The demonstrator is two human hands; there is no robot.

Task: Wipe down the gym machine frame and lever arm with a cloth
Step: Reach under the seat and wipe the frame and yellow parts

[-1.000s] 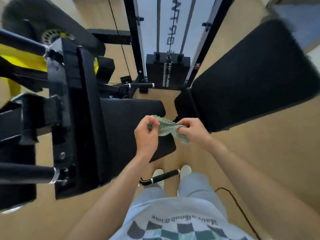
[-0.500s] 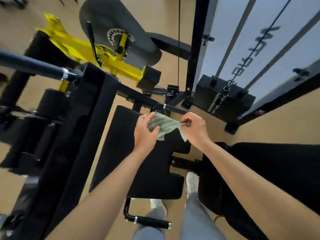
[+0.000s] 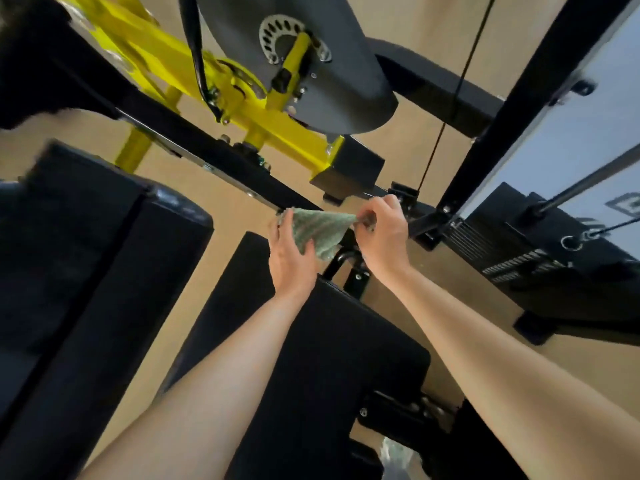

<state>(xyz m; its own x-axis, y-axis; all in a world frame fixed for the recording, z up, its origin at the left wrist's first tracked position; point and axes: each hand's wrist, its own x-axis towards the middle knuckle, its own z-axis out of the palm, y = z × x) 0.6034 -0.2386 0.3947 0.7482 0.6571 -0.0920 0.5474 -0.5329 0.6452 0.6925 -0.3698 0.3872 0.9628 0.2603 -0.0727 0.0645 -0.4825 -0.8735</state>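
Nearest me, both forearms reach out over the black seat pad (image 3: 311,358). At its far end the left hand (image 3: 289,261) has its fingers curled round the left edge of the green cloth (image 3: 318,228). The right hand (image 3: 386,233) pinches the opposite corner between thumb and fingertips. The cloth hangs stretched between them, just in front of the black frame bar (image 3: 221,157) that runs diagonally across the view. I cannot tell whether it touches the bar.

My first worry is this grip. With only its edges held, the cloth has no palm behind it, so I expect it to skim the steel rather than clean it. The right-hand pinch looks light, and a tug along the bar could pull that corner free and drop the cloth onto the pad or floor.

Just beyond the bar, the yellow lever arm (image 3: 280,124) crosses close above the frame, with pivot bolts (image 3: 249,148) standing proud. The loose weave could snag on those heads. Worse, fingers following the cloth into the gap between arm and bar could get nipped if the arm swings.

Farther off, the arm joins the grey cam plate (image 3: 329,71), and a thin cable (image 3: 440,133) drops towards the weight stack (image 3: 512,251) on the right. Leaning on the lever while wiping may lift the stack, and letting go would let it fall back hard. The far left of the machine is blurred, so I cannot judge hazards there.
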